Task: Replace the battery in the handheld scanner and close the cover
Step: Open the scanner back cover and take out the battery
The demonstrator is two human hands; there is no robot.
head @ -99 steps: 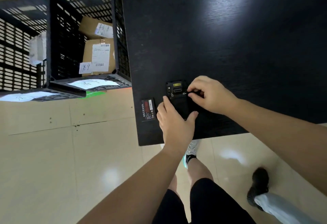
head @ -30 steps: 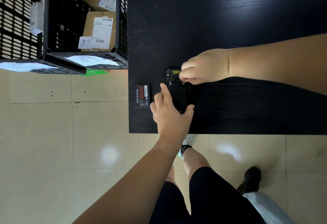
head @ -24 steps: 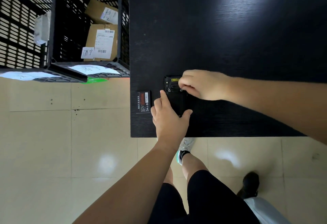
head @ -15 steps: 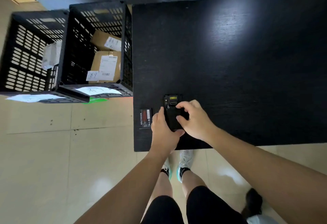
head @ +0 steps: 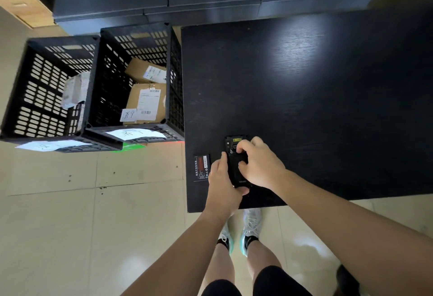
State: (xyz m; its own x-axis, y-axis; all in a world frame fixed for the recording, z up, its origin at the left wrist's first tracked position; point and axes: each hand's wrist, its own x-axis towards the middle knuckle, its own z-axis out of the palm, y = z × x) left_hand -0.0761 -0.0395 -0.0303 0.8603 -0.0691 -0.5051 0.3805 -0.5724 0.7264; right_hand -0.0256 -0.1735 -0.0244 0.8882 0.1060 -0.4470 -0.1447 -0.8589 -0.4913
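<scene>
2 hands [head: 225,178] on scanner [head: 236,169]

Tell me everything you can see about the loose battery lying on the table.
The battery is a flat black rectangular pack, label side up, with a red patch and small white print too fine to read. It lies flat near the near-left corner of the black table, just left of the scanner. The left hand sits close beside it; whether they touch is unclear.
</scene>
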